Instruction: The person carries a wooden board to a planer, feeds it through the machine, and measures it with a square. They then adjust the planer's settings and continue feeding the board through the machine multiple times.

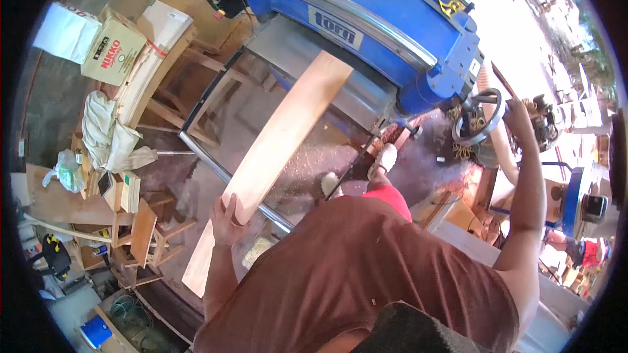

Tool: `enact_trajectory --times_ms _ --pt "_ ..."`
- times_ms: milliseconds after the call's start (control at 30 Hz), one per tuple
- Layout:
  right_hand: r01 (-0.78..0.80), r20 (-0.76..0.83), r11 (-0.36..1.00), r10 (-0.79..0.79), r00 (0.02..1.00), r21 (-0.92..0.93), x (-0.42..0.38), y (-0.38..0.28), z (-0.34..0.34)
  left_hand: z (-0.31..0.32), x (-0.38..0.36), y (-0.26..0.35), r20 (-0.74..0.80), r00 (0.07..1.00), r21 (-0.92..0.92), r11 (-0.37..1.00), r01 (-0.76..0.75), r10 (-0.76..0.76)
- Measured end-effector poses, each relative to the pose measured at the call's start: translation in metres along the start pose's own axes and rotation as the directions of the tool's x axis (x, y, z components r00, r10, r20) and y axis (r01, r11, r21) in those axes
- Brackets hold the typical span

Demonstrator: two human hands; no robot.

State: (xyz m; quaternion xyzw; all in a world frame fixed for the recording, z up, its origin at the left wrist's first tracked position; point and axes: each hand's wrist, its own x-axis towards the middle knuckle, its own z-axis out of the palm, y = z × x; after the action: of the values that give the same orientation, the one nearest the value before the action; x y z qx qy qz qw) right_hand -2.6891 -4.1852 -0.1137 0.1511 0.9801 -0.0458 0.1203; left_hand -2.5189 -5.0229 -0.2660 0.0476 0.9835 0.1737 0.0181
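Observation:
A long pale wooden board (288, 134) slants from my left side to the blue thickness planer (366, 0), its far end at the machine's feed opening. My left hand (229, 221) grips the near end, fingers over the top face and edge. The board also rests across the metal roller bar (275, 217) at the front of the planer's table frame. To the right, my right hand (517, 117) is at the rim of the planer's handwheel (463, 132), fingers curled and partly hidden. A second pale board (198, 265) shows below my left hand.
Left of the machine, a Nikko carton (114, 49) and cloths (101, 124) lie by stacked timber (140, 91). Wooden stool frames (144, 235) stand lower left. Shavings (307, 163) cover the floor near my feet. A ribbed hose (504, 147) runs at the right.

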Motion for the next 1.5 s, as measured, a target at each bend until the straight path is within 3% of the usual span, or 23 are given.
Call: enact_trajectory --times_ms 33,67,133,233,900,1000,1100,1133,1200,1267,1300,1367,1467,1500 --pt "-0.075 0.057 0.993 0.080 0.995 -0.092 0.025 0.005 -0.009 0.000 -0.001 0.001 -0.003 1.000 -0.040 0.999 0.014 -0.014" --pt "-0.038 -0.022 0.997 0.037 0.999 -0.073 0.042 0.013 0.025 0.000 -0.001 0.003 -0.006 1.000 -0.080 0.996 0.027 -0.028" --pt "0.174 -0.289 0.984 -0.159 0.944 0.027 0.059 0.021 0.093 -0.020 0.028 0.039 -0.025 0.997 0.080 0.994 -0.073 0.076" --pt "0.303 -0.407 0.948 -0.242 0.881 0.093 0.047 0.004 0.117 -0.024 0.048 0.057 -0.065 0.991 0.057 0.992 -0.110 0.114" --pt "0.412 -0.390 0.882 -0.305 0.869 0.228 0.002 0.012 0.108 0.009 0.129 0.100 -0.048 0.996 0.042 0.997 -0.067 0.069" --pt "0.268 -0.308 0.822 -0.120 0.944 0.502 -0.012 -0.005 0.094 0.008 0.135 0.105 -0.085 0.992 0.055 0.995 -0.085 0.089" --pt "0.316 -0.268 0.928 -0.259 0.928 0.199 -0.016 -0.008 0.086 0.009 0.142 0.111 -0.117 0.988 0.081 0.992 -0.095 0.104" --pt "0.269 -0.263 0.893 -0.179 0.948 0.360 -0.017 -0.013 0.089 0.009 0.144 0.112 -0.112 0.989 0.084 0.992 -0.089 0.098" --pt "0.216 -0.247 0.832 -0.098 0.964 0.511 -0.019 -0.014 0.093 0.010 0.147 0.115 -0.122 0.988 0.082 0.993 -0.086 0.096" --pt "0.481 -0.440 0.783 -0.298 0.847 0.395 -0.016 -0.013 0.098 0.010 0.153 0.117 -0.130 0.987 0.079 0.993 -0.085 0.094" --pt "0.475 -0.438 0.785 -0.293 0.850 0.396 -0.016 -0.004 0.106 0.011 0.155 0.117 -0.112 0.990 0.066 0.994 -0.082 0.089" --pt "0.321 -0.349 0.929 -0.243 0.905 0.183 -0.010 0.016 0.121 0.013 0.158 0.118 -0.099 0.991 0.049 0.995 -0.089 0.093" --pt "0.319 -0.350 0.789 -0.141 0.926 0.525 0.013 0.054 0.181 0.019 0.166 0.120 -0.114 0.988 0.108 0.990 -0.092 0.105" --pt "0.363 -0.409 0.895 -0.239 0.881 0.258 0.000 0.045 0.171 0.020 0.168 0.120 -0.109 0.989 0.122 0.989 -0.082 0.095"
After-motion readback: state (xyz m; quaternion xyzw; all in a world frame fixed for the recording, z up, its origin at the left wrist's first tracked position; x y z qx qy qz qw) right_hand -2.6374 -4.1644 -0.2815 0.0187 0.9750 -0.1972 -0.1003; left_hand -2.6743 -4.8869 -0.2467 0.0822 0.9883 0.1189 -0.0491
